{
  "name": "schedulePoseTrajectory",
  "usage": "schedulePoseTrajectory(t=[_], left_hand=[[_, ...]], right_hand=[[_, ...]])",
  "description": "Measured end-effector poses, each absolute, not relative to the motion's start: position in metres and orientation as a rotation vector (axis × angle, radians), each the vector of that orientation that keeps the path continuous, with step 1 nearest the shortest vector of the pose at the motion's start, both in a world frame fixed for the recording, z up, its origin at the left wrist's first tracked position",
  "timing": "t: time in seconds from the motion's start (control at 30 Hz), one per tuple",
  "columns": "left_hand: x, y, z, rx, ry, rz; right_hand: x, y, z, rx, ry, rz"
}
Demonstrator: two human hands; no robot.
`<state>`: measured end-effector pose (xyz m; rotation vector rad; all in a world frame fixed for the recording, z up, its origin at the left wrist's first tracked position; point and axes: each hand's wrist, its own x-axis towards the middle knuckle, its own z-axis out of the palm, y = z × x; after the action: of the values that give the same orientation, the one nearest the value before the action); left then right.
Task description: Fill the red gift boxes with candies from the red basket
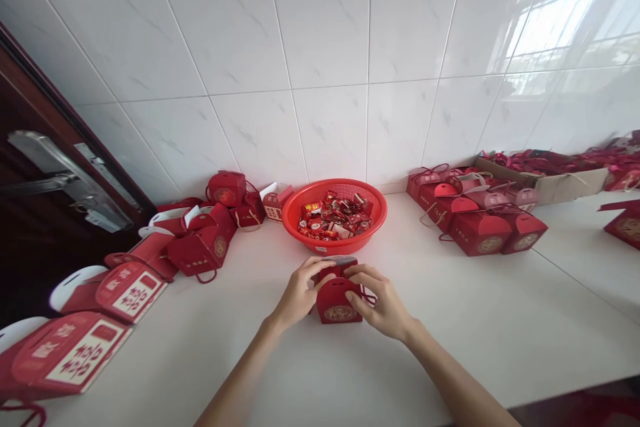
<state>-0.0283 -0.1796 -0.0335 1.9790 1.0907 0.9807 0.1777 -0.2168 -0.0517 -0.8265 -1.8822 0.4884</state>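
Directly in front of me a small red gift box [340, 307] stands upright on the white table, a gold round emblem on its near side. My left hand [303, 290] grips its top left edge, thumb in front and fingers towards the back flap. On the opposite side, my right hand [381, 299] has its thumb on the front flap and its fingers curled over the top. A dark red cord shows beside the right fingers. Part of the box's top is hidden by my fingers. Just behind it sits a red plastic basket [334, 248] holding wrapped candies [336, 217].
Red boxes with white panels [83, 357] line the table's left side, with more red boxes [203, 240] behind. At right stands a cluster of corded red boxes [483, 232] near a cardboard carton [573, 185]. A tiled wall [330, 33] backs the table; a dark door [30, 227] is left.
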Motion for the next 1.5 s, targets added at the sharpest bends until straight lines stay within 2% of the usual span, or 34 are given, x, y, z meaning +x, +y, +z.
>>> schedulePoseTrajectory(t=[0.47, 0.77, 1.0, 1.27, 1.5], left_hand=[[-0.015, -0.189, -0.054, 1.954, 1.176, 1.424], [-0.014, -0.2, -0.051, 2.07, 1.112, 1.263], [-0.011, -0.2, -0.051, 1.96, 1.207, 1.169], [-0.025, -0.187, -0.056, 1.899, 1.225, 1.169], [-0.025, -0.186, -0.057, 1.861, 1.245, 1.248]], right_hand=[[0.179, -0.216, -0.052, -0.881, -1.795, 0.488], [0.183, -0.21, -0.055, -1.097, -1.662, 0.588], [0.201, -0.191, -0.068, -1.215, -1.444, 0.905], [0.202, -0.184, -0.075, -1.366, -1.551, 0.816], [0.21, -0.194, -0.042, -0.98, -1.136, 1.372]])
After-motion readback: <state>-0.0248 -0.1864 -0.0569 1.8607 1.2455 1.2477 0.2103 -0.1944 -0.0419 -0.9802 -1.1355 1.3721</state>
